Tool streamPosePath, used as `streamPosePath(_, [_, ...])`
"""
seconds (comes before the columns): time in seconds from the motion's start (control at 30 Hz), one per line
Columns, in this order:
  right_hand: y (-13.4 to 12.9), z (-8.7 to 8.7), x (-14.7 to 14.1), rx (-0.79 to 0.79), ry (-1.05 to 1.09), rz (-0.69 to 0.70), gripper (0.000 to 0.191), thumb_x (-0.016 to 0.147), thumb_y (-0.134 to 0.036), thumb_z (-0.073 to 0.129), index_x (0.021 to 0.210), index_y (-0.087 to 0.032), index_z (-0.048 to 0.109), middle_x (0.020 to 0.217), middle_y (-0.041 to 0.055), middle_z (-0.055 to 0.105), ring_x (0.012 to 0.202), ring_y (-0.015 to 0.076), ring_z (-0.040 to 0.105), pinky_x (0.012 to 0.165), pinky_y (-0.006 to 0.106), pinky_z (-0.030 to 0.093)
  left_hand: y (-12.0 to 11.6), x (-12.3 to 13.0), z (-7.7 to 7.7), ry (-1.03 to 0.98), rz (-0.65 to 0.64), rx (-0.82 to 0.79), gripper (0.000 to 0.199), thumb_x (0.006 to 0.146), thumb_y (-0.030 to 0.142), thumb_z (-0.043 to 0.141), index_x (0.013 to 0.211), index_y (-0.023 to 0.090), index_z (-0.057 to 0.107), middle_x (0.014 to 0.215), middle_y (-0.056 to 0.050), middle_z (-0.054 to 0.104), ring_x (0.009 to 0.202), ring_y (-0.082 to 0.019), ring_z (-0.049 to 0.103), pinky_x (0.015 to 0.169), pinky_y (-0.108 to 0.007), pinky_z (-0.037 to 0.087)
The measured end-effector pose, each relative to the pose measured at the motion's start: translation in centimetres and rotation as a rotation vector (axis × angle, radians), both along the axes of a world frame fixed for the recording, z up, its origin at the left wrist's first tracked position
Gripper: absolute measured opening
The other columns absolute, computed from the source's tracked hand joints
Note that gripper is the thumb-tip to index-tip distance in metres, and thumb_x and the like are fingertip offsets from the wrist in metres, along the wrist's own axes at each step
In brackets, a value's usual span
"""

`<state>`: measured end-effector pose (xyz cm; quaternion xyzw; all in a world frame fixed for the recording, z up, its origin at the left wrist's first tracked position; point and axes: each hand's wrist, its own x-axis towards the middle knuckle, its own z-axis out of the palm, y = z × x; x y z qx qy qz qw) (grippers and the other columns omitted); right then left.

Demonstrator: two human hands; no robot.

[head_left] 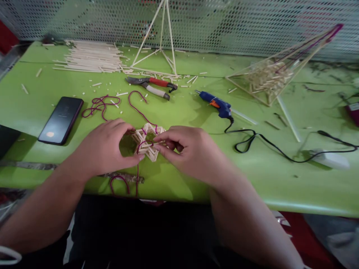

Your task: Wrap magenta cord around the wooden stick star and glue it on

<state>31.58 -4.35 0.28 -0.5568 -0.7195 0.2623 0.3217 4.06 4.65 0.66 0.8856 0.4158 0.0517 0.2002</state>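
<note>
A small star-shaped lattice of glued wooden sticks [144,145] is held above the green table between my hands. My left hand [105,147] grips its left side with curled fingers. My right hand [185,149] comes in from the right, its thumb and fingertips pinching a magenta cord [136,107] at the lattice. The cord winds through the sticks, with one length trailing up the table and another hanging down to the front. My right fingers hide part of the lattice.
Beyond my hands lie a dark smartphone [61,120], red-and-white-handled cutters [151,86], a blue hot glue gun [217,104] with a black cable [260,147], a pile of wooden sticks [91,56], and stick pyramids [266,76]. A perforated metal screen [224,22] stands behind the table.
</note>
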Motion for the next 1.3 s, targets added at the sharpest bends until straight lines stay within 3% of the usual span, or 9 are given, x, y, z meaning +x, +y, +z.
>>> streamPosePath(0.1, [0.2,0.1,-0.1,-0.021,-0.006,0.01,0.007,0.107,-0.018,0.086,0.108,-0.021,0.093,0.089,0.0021,0.082,0.075,0.0147,0.069,0.07,0.031,0.047,-0.1,0.4,-0.1,0.033,-0.022,0.032,0.056,0.093,0.07,0.083,0.124,0.024,0.072,0.134,-0.014,0.08,0.128,-0.042,0.079,0.116,-0.061,0.063])
streamPosePath(0.43, [0.5,0.2,-0.4,-0.054,0.024,0.026,0.01,0.107,-0.015,0.087,0.104,-0.022,0.093,0.089,-0.0008,0.083,0.074,0.0127,0.068,0.071,0.03,0.048,-0.3,1.1,-0.3,0.055,-0.017,0.066,0.044,0.095,0.061,0.084,0.118,0.025,0.069,0.128,-0.012,0.08,0.125,-0.041,0.078,0.111,-0.058,0.062])
streamPosePath(0.97, [0.9,0.0,-0.5,-0.085,0.008,0.054,0.01,0.109,-0.02,0.081,0.104,-0.022,0.09,0.089,0.0015,0.08,0.077,0.0154,0.064,0.073,0.032,0.045,-0.1,0.8,-0.8,0.032,-0.029,0.087,0.042,0.097,0.061,0.087,0.115,0.027,0.069,0.123,-0.011,0.081,0.118,-0.038,0.077,0.105,-0.056,0.062])
streamPosePath(1.3, [1.1,0.5,-0.4,-0.072,0.023,0.071,0.013,0.107,-0.014,0.081,0.101,-0.021,0.09,0.083,-0.0009,0.077,0.073,0.0134,0.061,0.071,0.03,0.042,0.0,0.7,-0.7,0.038,-0.031,0.085,0.039,0.097,0.059,0.086,0.115,0.027,0.07,0.121,-0.01,0.079,0.116,-0.038,0.076,0.102,-0.054,0.059])
